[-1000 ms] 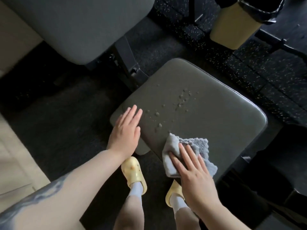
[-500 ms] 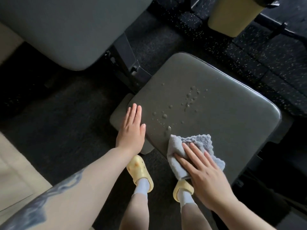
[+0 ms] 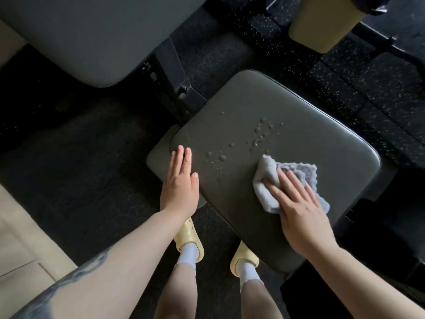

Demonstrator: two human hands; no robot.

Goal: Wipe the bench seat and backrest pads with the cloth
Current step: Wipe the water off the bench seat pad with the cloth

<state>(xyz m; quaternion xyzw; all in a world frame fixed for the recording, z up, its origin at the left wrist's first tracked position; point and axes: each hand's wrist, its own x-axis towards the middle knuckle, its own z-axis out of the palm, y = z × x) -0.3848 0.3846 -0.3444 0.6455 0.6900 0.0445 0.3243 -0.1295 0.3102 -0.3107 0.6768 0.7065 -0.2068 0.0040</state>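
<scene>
The dark grey bench seat pad [image 3: 299,125] fills the middle of the view, with several water droplets [image 3: 257,137] on its surface. A crumpled grey cloth [image 3: 296,173] lies on the pad's near right part. My right hand [image 3: 299,210] presses flat on the cloth with fingers spread and straight. My left hand [image 3: 180,183] rests flat on the pad's left edge, fingers together. The grey backrest pad [image 3: 76,35] is at the upper left, apart from both hands.
A black metal frame bracket [image 3: 170,74] joins the two pads. A yellow bin with a black liner [image 3: 322,21] stands on the speckled black floor at the upper right. My yellow slippers [image 3: 190,238] stand below the seat's near edge. Pale flooring lies at the lower left.
My right hand has slid the cloth up and to the right across the seat, closer to the droplets. My left hand stays flat at the left edge.
</scene>
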